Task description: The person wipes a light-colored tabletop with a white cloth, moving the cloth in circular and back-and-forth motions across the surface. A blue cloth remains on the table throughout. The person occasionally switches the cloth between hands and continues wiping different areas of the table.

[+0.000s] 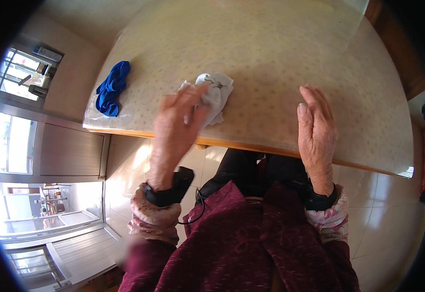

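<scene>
A crumpled white cloth (218, 91) lies on the table near its front edge. My left hand (179, 113) is over the cloth's left part, blurred, with thumb and fingers apart; whether the fingertips touch the cloth is hard to see. Well to the right of the cloth, my right hand (317, 124) is held above the table's front edge. Its palm faces inward, the thumb stands a little off the fingers, and it holds nothing. A bunched blue cloth (113, 89) rests at the table's left side.
The table (271, 54) has a patterned, glossy cover and a wooden front edge (241, 145). Black bands with devices sit on both wrists, and a cable (202, 211) hangs from the left one. Metal-framed doors (72, 149) and a window stand at left, above a tiled floor (125, 182).
</scene>
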`<state>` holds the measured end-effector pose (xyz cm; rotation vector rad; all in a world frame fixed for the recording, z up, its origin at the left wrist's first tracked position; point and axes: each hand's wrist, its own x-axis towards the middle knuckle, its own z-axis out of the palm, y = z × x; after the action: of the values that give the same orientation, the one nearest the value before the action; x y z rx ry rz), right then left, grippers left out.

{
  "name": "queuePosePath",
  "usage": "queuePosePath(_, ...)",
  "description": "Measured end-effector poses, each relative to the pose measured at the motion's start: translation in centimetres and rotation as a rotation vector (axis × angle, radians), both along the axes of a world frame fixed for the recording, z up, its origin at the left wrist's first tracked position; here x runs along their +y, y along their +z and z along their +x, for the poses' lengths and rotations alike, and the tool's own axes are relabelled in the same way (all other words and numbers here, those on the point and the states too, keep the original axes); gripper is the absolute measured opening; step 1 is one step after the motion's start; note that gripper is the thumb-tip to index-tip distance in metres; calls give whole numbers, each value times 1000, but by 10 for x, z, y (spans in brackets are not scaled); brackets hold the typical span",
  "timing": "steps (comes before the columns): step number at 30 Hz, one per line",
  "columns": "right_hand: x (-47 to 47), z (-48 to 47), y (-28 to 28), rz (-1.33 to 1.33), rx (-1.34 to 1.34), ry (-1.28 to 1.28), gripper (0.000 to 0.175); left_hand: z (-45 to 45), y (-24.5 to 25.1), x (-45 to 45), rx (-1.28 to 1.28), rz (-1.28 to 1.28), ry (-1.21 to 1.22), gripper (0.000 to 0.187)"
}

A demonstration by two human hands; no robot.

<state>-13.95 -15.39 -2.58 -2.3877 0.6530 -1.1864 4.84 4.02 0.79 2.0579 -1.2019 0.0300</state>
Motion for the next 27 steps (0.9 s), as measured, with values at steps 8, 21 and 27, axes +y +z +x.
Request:
queuePosePath(8,0,0,-1,46,-13,2,34,-52,-12,-66,-262,56,-74,37)
queuePosePath(21,2,1,1,22,32,10,34,105,-9,43,-429,408,541,40)
queuePosePath(27,2,1,1,36,-15,-3,33,110,2,-24,-362,398,8,44)
